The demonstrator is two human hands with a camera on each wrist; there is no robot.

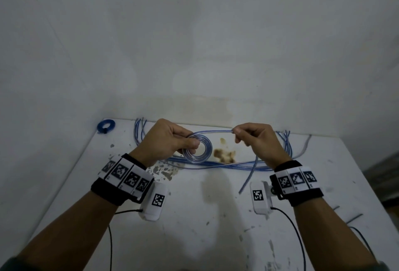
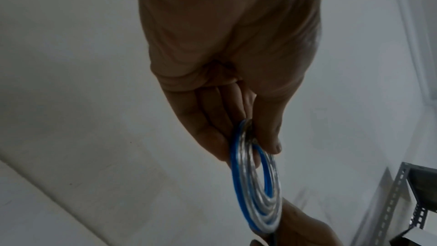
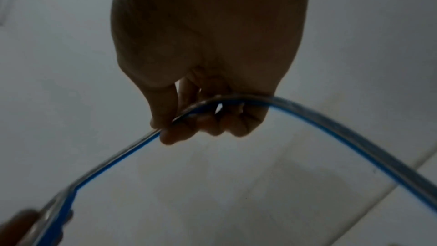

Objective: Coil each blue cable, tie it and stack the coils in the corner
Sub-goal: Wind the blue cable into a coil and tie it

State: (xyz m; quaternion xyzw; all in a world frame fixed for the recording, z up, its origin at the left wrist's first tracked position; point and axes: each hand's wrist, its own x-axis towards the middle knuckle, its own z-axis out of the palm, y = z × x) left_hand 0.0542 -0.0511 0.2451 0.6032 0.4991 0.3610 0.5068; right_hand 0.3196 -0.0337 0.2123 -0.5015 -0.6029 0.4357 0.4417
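Below, a stained white table (image 1: 194,216) meets pale walls (image 1: 194,33).

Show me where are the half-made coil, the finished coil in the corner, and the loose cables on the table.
half-made coil (image 1: 197,148): head view, lower right of its ring.
finished coil (image 1: 105,125): head view, blue ring's rim.
loose cables (image 1: 216,164): head view, middle of the bundle.
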